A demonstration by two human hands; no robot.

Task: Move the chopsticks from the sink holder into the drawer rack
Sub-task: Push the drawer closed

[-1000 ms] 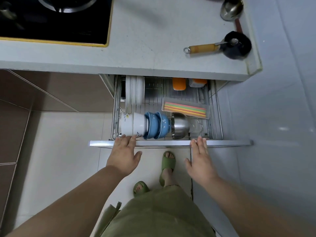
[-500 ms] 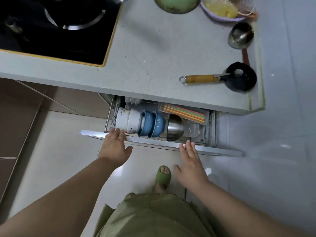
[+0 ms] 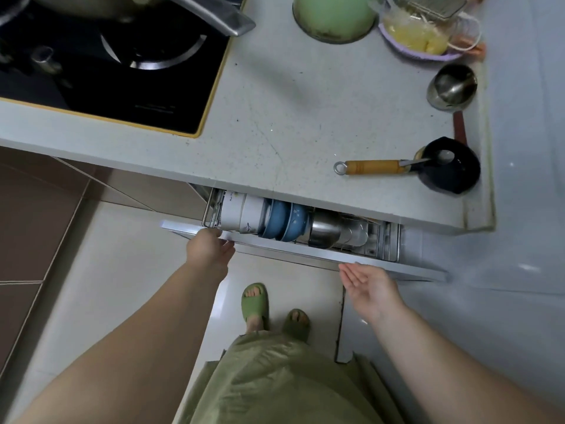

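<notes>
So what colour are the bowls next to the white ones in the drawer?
Blue bowls, speckled with pale dots; the head view shows them.

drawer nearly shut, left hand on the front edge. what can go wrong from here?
1. The left hand has fingers curled over the drawer front, close under the countertop; pushing further could pinch them.
2. The white bowls, blue bowls and steel bowl stand on edge in the rack; a hard close may rattle or chip them.
3. The right hand is off the front, so a one-sided push could skew the drawer.
</notes>
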